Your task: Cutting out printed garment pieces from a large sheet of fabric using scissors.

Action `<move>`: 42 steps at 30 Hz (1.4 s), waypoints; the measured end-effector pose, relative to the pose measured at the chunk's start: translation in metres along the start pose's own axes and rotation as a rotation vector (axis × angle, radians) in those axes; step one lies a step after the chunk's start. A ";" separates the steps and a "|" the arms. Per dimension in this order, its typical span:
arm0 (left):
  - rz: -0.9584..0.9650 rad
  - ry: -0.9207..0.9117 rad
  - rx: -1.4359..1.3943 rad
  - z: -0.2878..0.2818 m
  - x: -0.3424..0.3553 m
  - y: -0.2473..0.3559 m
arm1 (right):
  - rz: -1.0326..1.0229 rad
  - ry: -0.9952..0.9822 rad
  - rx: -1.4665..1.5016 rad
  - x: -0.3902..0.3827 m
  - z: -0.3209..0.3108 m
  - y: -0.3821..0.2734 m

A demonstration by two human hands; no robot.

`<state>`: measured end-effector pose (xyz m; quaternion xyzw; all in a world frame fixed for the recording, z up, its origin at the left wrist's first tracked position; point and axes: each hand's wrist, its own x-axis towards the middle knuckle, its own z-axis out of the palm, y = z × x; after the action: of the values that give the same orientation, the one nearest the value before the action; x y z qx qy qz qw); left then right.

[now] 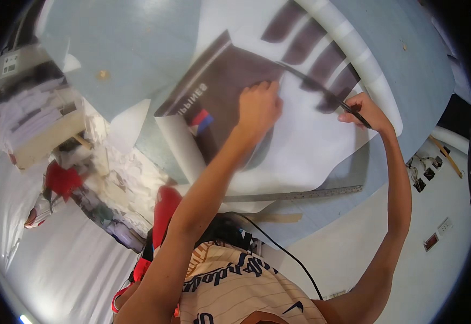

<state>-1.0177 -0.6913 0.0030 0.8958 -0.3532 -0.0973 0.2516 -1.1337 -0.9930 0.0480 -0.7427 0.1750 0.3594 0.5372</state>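
Observation:
A dark printed sheet (224, 70) with pale lettering and a red and blue patch lies on the blue-grey table, its near left end curling up white. My left hand (260, 110) is on this sheet near its right edge, fingers bent and closed on it. In my right hand (367, 112) is a pair of dark scissors (335, 99), closed round at the handle end. Their long slim blades point up and left along the sheet's edge. White sheet (311, 140) spreads between the hands, and dark printed stripes (305, 40) show beyond the scissors.
A white roll (362, 51) curves along the far right of the sheet. By the table's near edge lies a long metal ruler (322, 193), partly under the sheet. White scraps (130, 127) and a box of papers (46, 129) are at left. A black cable (284, 248) hangs near my body.

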 end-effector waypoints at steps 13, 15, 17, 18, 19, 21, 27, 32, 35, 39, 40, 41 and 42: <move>0.024 0.022 -0.070 -0.011 -0.001 -0.009 | 0.025 -0.039 0.011 0.023 0.006 -0.028; 0.048 0.033 -0.064 -0.015 -0.002 -0.008 | -0.049 -0.024 0.038 0.026 0.012 -0.046; 0.050 0.112 -0.118 -0.013 0.001 -0.007 | -0.078 -0.018 0.007 0.041 0.018 -0.044; 0.069 0.126 -0.112 -0.013 0.002 -0.008 | -0.040 -0.023 0.074 0.045 0.027 -0.055; 0.051 0.119 -0.126 -0.015 -0.001 -0.008 | -0.043 -0.031 0.109 0.046 0.033 -0.070; 0.043 0.120 -0.130 -0.020 -0.004 -0.008 | -0.035 -0.049 0.217 0.055 0.045 -0.078; 0.046 0.145 -0.278 -0.036 -0.005 -0.006 | -0.062 0.012 0.355 0.068 0.083 -0.095; 0.036 0.144 -0.378 -0.042 -0.010 -0.008 | -0.120 0.072 0.510 0.083 0.103 -0.106; 0.030 0.149 -0.403 -0.046 -0.014 -0.013 | -0.091 0.125 0.572 0.088 0.114 -0.122; 0.015 0.109 -0.419 -0.064 -0.026 -0.023 | -0.128 0.250 0.534 0.084 0.135 -0.139; -0.053 0.073 -0.420 -0.082 -0.027 -0.025 | -0.075 0.322 0.493 0.080 0.141 -0.135; -0.009 0.198 -0.304 -0.094 -0.027 -0.037 | -0.067 0.334 0.488 0.070 0.143 -0.129; 0.033 0.329 -0.175 -0.112 -0.026 -0.056 | -0.068 0.428 0.456 0.056 0.150 -0.134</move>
<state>-0.9646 -0.5963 0.0697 0.8685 -0.3121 0.0242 0.3844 -1.0611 -0.7991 0.0728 -0.6672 0.3355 0.1281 0.6526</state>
